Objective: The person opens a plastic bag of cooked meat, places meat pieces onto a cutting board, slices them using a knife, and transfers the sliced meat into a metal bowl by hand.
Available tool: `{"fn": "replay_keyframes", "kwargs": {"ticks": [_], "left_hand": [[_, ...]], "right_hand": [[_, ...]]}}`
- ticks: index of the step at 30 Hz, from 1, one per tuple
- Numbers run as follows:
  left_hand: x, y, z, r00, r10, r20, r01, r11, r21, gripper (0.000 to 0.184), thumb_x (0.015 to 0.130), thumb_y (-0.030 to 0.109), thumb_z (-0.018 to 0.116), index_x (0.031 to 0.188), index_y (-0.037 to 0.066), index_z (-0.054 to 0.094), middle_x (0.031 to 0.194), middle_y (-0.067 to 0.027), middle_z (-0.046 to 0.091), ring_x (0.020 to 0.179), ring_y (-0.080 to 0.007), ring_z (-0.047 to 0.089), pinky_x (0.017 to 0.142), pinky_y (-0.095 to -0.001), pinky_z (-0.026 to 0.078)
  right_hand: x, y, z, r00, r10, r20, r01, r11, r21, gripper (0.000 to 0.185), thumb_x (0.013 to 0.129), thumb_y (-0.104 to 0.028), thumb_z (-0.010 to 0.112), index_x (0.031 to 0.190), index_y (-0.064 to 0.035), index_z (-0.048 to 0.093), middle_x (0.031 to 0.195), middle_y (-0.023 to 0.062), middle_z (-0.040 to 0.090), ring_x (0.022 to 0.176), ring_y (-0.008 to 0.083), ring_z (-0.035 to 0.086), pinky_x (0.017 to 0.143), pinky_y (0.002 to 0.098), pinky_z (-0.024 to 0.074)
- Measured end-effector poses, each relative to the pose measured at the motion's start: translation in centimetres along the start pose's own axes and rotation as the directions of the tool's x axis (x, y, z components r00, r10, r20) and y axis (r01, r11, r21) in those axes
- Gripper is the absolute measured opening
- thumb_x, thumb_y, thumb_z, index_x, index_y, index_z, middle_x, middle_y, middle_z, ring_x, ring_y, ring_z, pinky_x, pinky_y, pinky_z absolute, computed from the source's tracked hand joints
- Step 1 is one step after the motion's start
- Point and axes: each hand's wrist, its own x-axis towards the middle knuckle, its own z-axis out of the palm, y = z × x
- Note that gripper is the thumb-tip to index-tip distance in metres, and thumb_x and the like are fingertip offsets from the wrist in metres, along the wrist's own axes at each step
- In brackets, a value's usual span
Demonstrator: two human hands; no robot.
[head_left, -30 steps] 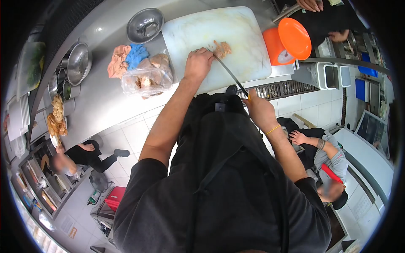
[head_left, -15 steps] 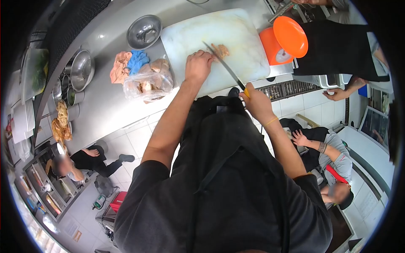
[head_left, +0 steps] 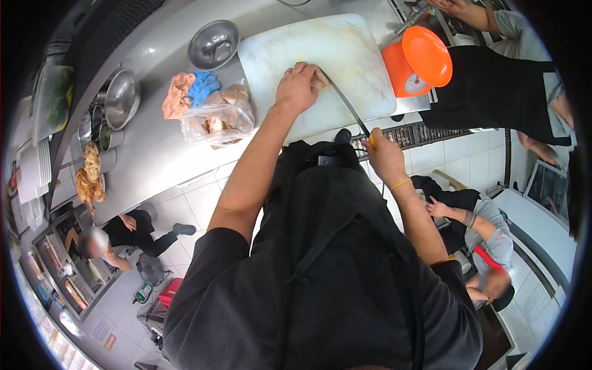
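My left hand (head_left: 297,87) is closed over a brownish piece of meat (head_left: 319,80) and presses it on the white cutting board (head_left: 277,49). In my right hand (head_left: 386,157) is a long knife (head_left: 346,103), gripped by its yellow-and-black handle. The blade points away from me, its tip beside the meat on the right. My fingertips partly hide the meat. Left of the board sits a clear plastic bag (head_left: 216,126) with brown pieces in it.
A metal bowl (head_left: 214,45), a pink cloth (head_left: 179,95) and a blue cloth (head_left: 203,88) lie left of the board. An orange scale (head_left: 404,74) stands at its right. Whole cooked birds (head_left: 90,185) are far left. Several people are nearby, one beside the scale in a black apron (head_left: 487,89).
The meat, spread on the board before, is now gathered under my left fingers. The knife has shifted right, to the meat's right edge. The person beside the scale has moved a hand.
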Motion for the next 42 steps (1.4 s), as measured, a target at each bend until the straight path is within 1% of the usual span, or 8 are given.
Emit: {"fn": "replay_keyframes", "kwargs": {"ticks": [4,11,14,17,20,28,39,42], "left_hand": [[-0.7,-0.4,-0.3,0.999,-0.043,0.022,0.044,0.997,-0.071,0.054,0.084,0.010,0.072,0.138,0.010,0.061,0.145,-0.0146,0.055,0.133,-0.0394,0.056,0.110,-0.0472,0.050],[-1.1,0.8,-0.4,0.998,-0.052,-0.035,0.046,0.987,-0.155,0.064,0.084,0.018,0.081,0.144,0.012,0.062,0.141,-0.0144,0.059,0.124,-0.0288,0.066,0.106,-0.0407,0.054],[-1.0,0.8,0.0,0.996,-0.089,-0.020,0.086,0.985,-0.149,0.066,0.082,0.024,0.087,0.143,0.013,0.064,0.140,-0.0154,0.060,0.115,-0.0271,0.071,0.102,-0.0396,0.056],[-1.2,0.0,0.9,0.995,-0.075,-0.068,0.065,0.987,-0.146,0.062,0.082,0.026,0.089,0.138,0.013,0.068,0.138,-0.0155,0.061,0.107,-0.0257,0.074,0.097,-0.0378,0.059],[-1.5,-0.7,1.6,0.992,-0.065,-0.109,0.039,0.973,-0.228,0.055,0.083,0.021,0.089,0.134,0.012,0.071,0.136,-0.0148,0.063,0.104,-0.0239,0.075,0.091,-0.0350,0.062],[-2.1,-1.1,0.9,0.976,-0.180,-0.119,0.091,0.844,-0.529,0.049,0.080,0.012,0.091,0.126,0.009,0.076,0.128,-0.0121,0.067,0.099,-0.0180,0.074,0.088,-0.0318,0.065],[-2.5,-3.3,-5.3,0.907,-0.266,-0.327,0.025,0.808,-0.588,0.043,0.082,0.011,0.090,0.123,0.007,0.077,0.128,-0.0119,0.067,0.096,-0.0172,0.073,0.087,-0.0302,0.066],[-2.2,-4.2,-8.0,0.890,-0.269,-0.368,0.012,0.820,-0.572,0.042,0.082,0.011,0.089,0.122,0.006,0.077,0.127,-0.0117,0.067,0.095,-0.0167,0.073,0.086,-0.0297,0.066]], "right_hand": [[-0.1,0.6,0.8,0.999,-0.008,0.036,0.002,0.988,0.156,0.039,0.101,-0.039,0.070,0.106,-0.0047,0.050,0.079,0.0261,0.070,0.078,0.0508,0.068,0.067,0.0583,0.0528],[0.0,0.8,1.9,0.996,-0.078,0.037,0.062,0.941,0.334,0.042,0.101,-0.039,0.072,0.103,-0.0020,0.052,0.079,0.0278,0.069,0.081,0.0526,0.067,0.069,0.0555,0.0526],[0.2,0.3,2.0,0.981,0.007,0.193,-0.103,0.866,0.490,0.042,0.101,-0.038,0.073,0.102,-0.0022,0.052,0.072,0.0222,0.067,0.066,0.0430,0.069,0.060,0.0496,0.0516],[0.2,-1.1,0.9,0.938,0.022,0.347,-0.224,0.802,0.554,0.041,0.102,-0.037,0.074,0.101,-0.0035,0.050,0.065,0.0129,0.061,0.051,0.0259,0.062,0.051,0.0409,0.0478],[0.5,0.0,3.6,0.960,-0.084,0.267,-0.108,0.767,0.632,0.040,0.103,-0.037,0.073,0.100,-0.0050,0.049,0.062,0.0067,0.057,0.046,0.0154,0.053,0.044,0.0340,0.0428],[1.9,-2.2,1.4,0.916,-0.079,0.393,-0.198,0.764,0.614,0.038,0.104,-0.036,0.071,0.100,-0.0052,0.049,0.061,0.0053,0.055,0.047,0.0152,0.054,0.043,0.0338,0.0440],[5.2,-7.8,-2.5,0.914,-0.226,0.337,0.002,0.834,0.551,0.038,0.105,-0.034,0.068,0.110,-0.0002,0.053,0.061,0.0054,0.054,0.046,0.0139,0.054,0.043,0.0331,0.0444],[6.6,-10.0,-4.0,0.897,-0.250,0.364,-0.016,0.806,0.591,0.039,0.105,-0.034,0.068,0.110,0.0008,0.053,0.063,0.0058,0.055,0.047,0.0136,0.055,0.044,0.0323,0.0458]]}}
